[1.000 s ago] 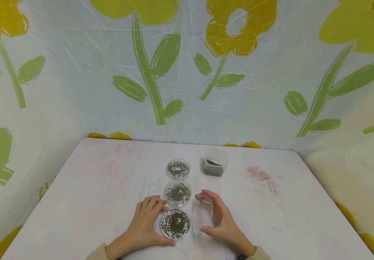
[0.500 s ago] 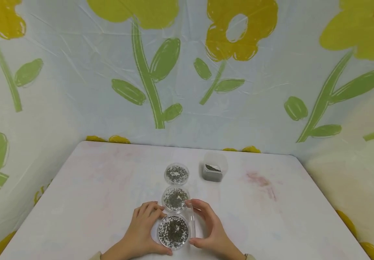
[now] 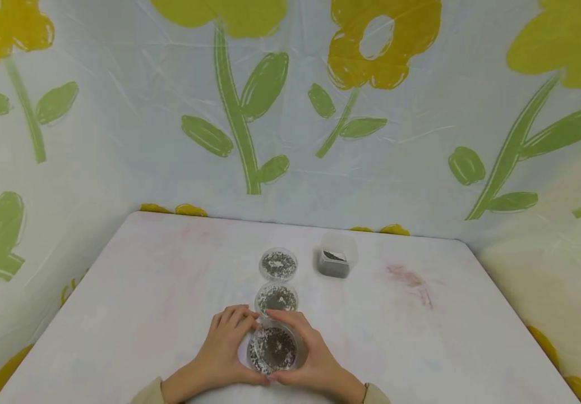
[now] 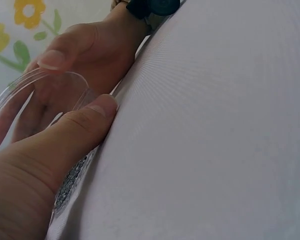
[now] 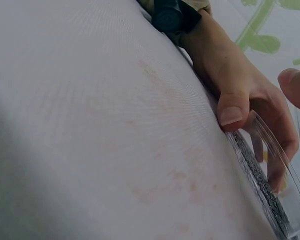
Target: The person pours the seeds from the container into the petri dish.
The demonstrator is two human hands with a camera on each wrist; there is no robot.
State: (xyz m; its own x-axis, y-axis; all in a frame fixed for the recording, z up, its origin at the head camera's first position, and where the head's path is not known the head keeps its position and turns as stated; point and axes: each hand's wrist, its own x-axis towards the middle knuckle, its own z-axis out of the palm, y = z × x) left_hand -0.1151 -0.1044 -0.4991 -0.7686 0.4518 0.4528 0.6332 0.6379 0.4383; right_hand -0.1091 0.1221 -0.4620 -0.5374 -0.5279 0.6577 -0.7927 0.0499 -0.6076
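Note:
A round clear petri dish (image 3: 272,350) with dark grains over white lies flat near the table's front. My left hand (image 3: 220,350) grips it from the left, fingers at its far side and thumb along the near rim. From the right, my right hand (image 3: 317,356) holds a clear petri dish lid (image 5: 276,142) by its edge. The lid sits tilted over the dish, its rim raised above the grains in the left wrist view. Behind, a second petri dish (image 3: 270,294) is partly covered by my right fingers. A third petri dish (image 3: 277,264) stands farther back.
A small clear plastic box (image 3: 334,264) with dark grains inside stands at the back right, its lid part raised behind. The white table (image 3: 169,280) has reddish stains (image 3: 406,278) on the right. A flower-printed cloth (image 3: 159,168) hangs beyond the table edge.
My right hand has moved left with the lid, from beside the nearest dish to over it. My left hand keeps its hold on that dish.

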